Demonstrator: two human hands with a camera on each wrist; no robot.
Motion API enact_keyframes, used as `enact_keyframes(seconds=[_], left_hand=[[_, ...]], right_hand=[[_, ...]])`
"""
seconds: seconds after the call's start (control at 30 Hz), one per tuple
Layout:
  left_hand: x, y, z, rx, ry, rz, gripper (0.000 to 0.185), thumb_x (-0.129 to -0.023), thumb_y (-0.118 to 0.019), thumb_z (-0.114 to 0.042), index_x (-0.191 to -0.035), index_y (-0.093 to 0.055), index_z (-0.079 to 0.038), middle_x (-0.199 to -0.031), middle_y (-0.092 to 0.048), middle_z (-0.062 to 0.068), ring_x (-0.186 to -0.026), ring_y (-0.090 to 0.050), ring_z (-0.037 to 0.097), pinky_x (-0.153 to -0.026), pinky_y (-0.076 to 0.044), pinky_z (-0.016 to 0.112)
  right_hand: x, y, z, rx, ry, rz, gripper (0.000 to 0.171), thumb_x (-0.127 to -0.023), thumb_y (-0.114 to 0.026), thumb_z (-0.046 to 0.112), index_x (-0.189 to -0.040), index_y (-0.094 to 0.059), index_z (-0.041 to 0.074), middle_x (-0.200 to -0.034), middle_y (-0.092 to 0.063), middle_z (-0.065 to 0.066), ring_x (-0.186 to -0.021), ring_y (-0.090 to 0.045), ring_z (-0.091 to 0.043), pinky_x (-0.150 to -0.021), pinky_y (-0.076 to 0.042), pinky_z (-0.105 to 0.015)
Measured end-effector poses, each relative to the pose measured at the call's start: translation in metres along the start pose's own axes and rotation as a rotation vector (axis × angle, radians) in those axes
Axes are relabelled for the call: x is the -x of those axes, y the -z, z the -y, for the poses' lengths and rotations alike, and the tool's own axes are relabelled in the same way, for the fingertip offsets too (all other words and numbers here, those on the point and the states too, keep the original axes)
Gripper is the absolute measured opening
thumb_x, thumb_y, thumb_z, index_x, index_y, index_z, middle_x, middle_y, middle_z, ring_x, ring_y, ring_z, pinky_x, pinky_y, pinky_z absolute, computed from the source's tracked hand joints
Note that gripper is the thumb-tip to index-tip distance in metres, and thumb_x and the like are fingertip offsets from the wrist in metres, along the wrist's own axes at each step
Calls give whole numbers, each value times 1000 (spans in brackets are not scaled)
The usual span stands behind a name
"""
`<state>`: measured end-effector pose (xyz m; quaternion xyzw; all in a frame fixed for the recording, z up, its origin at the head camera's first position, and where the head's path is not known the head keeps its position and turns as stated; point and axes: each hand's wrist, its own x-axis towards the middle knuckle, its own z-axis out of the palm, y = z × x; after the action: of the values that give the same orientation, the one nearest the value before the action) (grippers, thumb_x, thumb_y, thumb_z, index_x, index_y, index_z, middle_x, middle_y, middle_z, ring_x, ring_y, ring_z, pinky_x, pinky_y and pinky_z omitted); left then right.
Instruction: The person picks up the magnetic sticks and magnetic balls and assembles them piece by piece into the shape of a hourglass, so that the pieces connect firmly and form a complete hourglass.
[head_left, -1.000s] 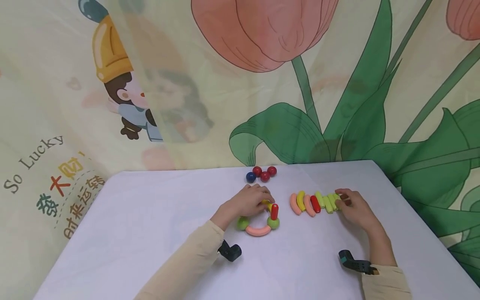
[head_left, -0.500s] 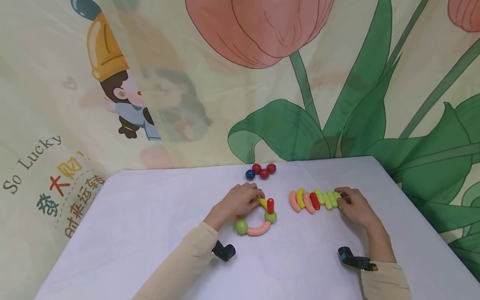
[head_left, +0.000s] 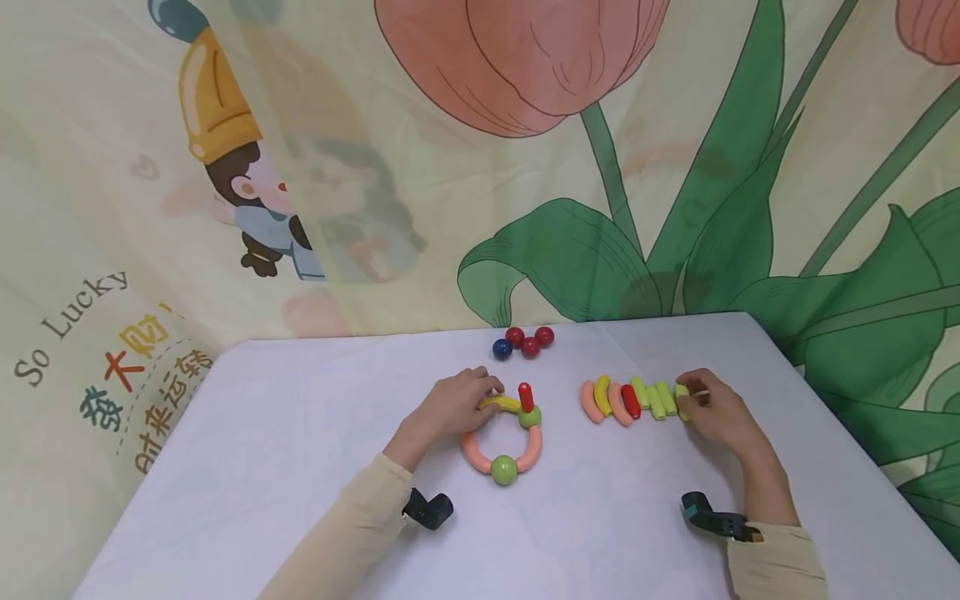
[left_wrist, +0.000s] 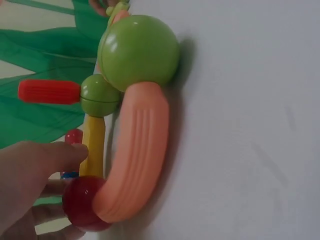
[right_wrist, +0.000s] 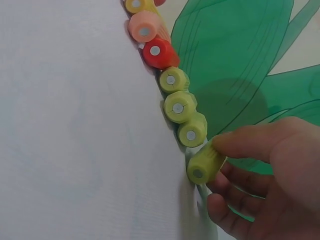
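Observation:
A toy ring [head_left: 501, 442] of pink curved pieces, green balls and a yellow bar lies on the white table [head_left: 300, 450], with a short red stick [head_left: 526, 393] standing up from one green ball. My left hand [head_left: 480, 393] grips the ring's far side at the yellow bar [left_wrist: 93, 150] beside a red ball [left_wrist: 80, 202]. To the right lies a row of sticks [head_left: 630, 402], pink, yellow, red and yellow-green. At its right end my right hand [head_left: 693, 398] pinches a yellow-green stick [right_wrist: 205, 162], a little apart from the others.
One blue ball [head_left: 502, 349] and three red balls [head_left: 530, 347] sit clustered near the table's far edge. A printed cloth backdrop [head_left: 525, 167] hangs right behind the table. Bare tabletop spreads to the left and along the near side.
My left hand has drawn the ring leftward and turned it, so a green ball now sits on the near side. My right hand stays at the row's right end.

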<state>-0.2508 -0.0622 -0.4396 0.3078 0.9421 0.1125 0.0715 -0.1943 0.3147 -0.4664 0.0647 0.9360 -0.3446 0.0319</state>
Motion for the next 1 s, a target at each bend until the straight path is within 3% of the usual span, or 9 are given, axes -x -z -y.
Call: enact_keyframes(seconds=[0.13, 0.23, 0.33, 0.53, 0.73, 0.93, 1.0], left_hand=[[-7, 0, -2, 40, -89, 60, 30, -90, -62, -27, -120, -64, -19, -112, -60, 0, -98, -54, 14, -82, -50, 31], [-15, -2, -4, 48, -162, 96, 26, -90, -63, -24, -116, -66, -18, -111, -61, -1, -99, -54, 13, -88, -49, 31], [-20, -2, -6, 41, -194, 103, 22, -90, -63, -23, -111, -68, -18, -108, -61, -1, -97, -54, 12, -89, -49, 30], [-22, -1, -7, 46, -167, 96, 21, -91, -62, -25, -110, -69, -21, -100, -61, -4, -89, -54, 10, -84, -49, 29], [-18, -3, -1, 71, -82, 50, 23, -88, -65, -27, -110, -69, -21, -90, -58, -5, -81, -51, 10, -72, -46, 24], [-11, -7, 7, 114, -8, 20, 26, -88, -65, -29, -113, -68, -20, -87, -58, -5, -76, -49, 9, -66, -41, 21], [-8, -8, 9, 134, 2, 11, 26, -88, -64, -28, -112, -68, -18, -88, -60, -5, -77, -50, 9, -69, -43, 22]], right_hand=[[0, 2, 0, -44, -11, -20, 40, -96, -45, 21, -129, -40, -2, -129, -43, -29, -113, -46, -43, -86, -49, -51], [1, 4, 1, -71, -1, -41, 39, -97, -44, 22, -128, -40, -2, -128, -43, -29, -113, -45, -43, -86, -48, -51], [3, 6, 3, -83, 34, -67, 37, -98, -43, 23, -126, -40, -2, -126, -45, -28, -112, -47, -42, -87, -48, -53], [4, 9, 6, -105, 112, -100, 38, -99, -44, 27, -124, -41, -2, -123, -48, -27, -112, -47, -42, -91, -45, -56], [1, 5, 9, -83, 122, -131, 37, -98, -47, 31, -123, -44, 4, -122, -51, -19, -111, -50, -36, -80, -53, -36], [2, 3, 15, -117, 149, -100, 38, -98, -48, 28, -125, -45, 2, -123, -50, -23, -111, -49, -40, -85, -51, -48], [3, 2, 17, -107, 155, -101, 38, -97, -49, 29, -125, -46, 3, -122, -51, -21, -110, -50, -38, -82, -53, -44]])
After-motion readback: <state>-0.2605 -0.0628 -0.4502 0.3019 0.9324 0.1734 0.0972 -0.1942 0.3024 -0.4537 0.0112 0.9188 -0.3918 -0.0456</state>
